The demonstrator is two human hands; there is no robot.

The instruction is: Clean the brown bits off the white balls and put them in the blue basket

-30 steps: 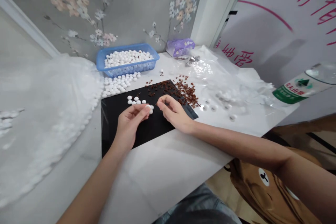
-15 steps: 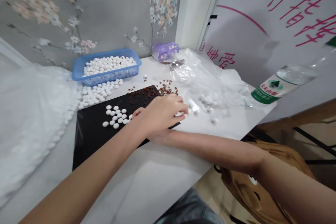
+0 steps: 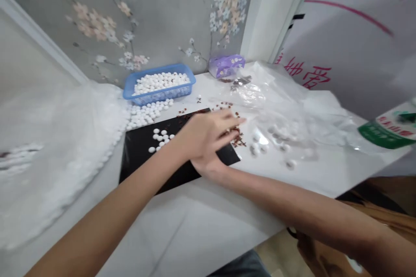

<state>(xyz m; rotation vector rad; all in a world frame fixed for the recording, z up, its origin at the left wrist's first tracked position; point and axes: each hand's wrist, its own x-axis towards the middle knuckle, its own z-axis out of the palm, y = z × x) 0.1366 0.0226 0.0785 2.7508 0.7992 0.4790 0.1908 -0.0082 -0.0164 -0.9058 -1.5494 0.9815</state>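
Note:
My left hand (image 3: 212,132) crosses over my right, its fingers stretched out to the right and apart, slightly blurred, above small brown star-shaped pieces (image 3: 238,138). Nothing shows between those fingers. Below it, my right hand (image 3: 208,166) rests at the black board (image 3: 139,156), and its fingers are hidden behind the left hand and forearm. Several white round pieces (image 3: 156,131) lie on the board, left of the hands and partly covered by the left forearm. More brown pieces lie along the board's far edge.
Behind the board stands a blue basket (image 3: 159,96) full of white round pieces, with loose ones (image 3: 144,112) in front. A large translucent bag (image 3: 65,173) fills the left. Clear plastic bags (image 3: 279,108), a purple tissue pack (image 3: 227,66) and a water bottle (image 3: 390,132) are rightward.
The view has shifted, so the table things appear farther right. My left hand's fingers were curled near a white piece by the board's edge; now they are extended over the brown pieces.

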